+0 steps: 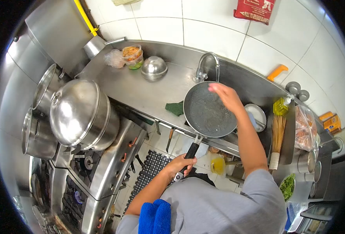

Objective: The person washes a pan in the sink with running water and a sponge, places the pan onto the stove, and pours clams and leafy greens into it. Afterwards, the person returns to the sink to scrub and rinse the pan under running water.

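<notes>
My left hand is closed around the black handle of a grey frying pan. The pan is wet inside, and its far rim sits below the tap at the sink. Over the pan's far right side is my right hand, fingers stretched out and holding nothing, the fingertips close to the tap's spout. Whether it touches the pan I cannot tell. A dark green scouring pad lies on the steel counter just left of the pan.
At left, a large lidded pot stands on the stove. A metal bowl and food tubs sit on the counter. Right of the pan are a plate, a stick brush and a yellow-green soap bottle.
</notes>
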`<state>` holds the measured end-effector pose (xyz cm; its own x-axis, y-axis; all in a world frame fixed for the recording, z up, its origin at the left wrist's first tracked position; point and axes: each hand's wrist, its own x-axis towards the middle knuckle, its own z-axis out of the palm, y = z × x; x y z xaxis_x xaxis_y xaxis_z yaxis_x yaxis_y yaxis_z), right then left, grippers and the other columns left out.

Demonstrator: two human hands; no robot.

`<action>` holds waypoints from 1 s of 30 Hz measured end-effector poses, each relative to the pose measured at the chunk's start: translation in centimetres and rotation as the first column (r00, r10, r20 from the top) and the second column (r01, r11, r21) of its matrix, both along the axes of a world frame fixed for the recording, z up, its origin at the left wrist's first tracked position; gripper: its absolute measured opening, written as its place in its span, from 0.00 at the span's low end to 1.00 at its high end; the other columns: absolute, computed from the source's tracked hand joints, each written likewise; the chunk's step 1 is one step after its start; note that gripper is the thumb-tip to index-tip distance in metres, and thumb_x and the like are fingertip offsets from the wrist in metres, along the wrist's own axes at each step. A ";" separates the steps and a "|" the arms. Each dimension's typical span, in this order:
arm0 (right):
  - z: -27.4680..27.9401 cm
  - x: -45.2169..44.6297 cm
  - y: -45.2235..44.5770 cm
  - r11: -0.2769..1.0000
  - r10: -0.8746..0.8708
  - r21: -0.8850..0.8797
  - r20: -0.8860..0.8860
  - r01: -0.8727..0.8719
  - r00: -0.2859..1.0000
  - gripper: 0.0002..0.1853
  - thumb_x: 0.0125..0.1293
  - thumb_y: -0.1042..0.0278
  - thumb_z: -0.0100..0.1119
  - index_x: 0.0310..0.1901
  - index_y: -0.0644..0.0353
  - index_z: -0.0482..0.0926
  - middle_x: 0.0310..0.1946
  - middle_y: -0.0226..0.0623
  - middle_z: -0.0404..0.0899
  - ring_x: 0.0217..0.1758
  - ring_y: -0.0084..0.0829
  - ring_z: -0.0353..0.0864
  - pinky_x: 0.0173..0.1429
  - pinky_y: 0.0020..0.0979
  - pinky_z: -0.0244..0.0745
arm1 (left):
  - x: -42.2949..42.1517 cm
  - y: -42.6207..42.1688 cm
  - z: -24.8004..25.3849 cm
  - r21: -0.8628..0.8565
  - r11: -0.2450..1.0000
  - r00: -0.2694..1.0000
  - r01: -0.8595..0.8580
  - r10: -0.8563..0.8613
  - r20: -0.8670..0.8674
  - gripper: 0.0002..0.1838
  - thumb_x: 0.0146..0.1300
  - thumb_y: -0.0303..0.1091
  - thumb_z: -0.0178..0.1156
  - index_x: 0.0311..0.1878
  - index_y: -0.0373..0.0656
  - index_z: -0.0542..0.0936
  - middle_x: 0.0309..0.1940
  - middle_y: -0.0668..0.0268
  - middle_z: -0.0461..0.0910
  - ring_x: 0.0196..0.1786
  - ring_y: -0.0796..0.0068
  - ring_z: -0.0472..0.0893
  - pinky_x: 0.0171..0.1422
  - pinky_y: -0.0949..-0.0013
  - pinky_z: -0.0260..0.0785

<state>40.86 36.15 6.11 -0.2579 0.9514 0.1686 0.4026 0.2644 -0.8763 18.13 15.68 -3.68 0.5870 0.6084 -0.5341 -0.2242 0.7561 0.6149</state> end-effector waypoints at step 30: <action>-18.9 11.8 -17.5 0.593 -0.775 0.514 0.573 0.620 0.266 0.23 0.69 0.48 0.45 0.27 0.56 0.80 0.29 0.35 0.82 0.35 0.39 0.79 0.41 0.41 0.70 | 0.1 1.5 1.8 0.084 0.984 0.924 0.159 -0.118 -0.363 0.16 0.59 0.36 0.63 0.21 0.47 0.67 0.11 0.74 0.65 0.11 0.81 0.65 0.16 0.74 0.58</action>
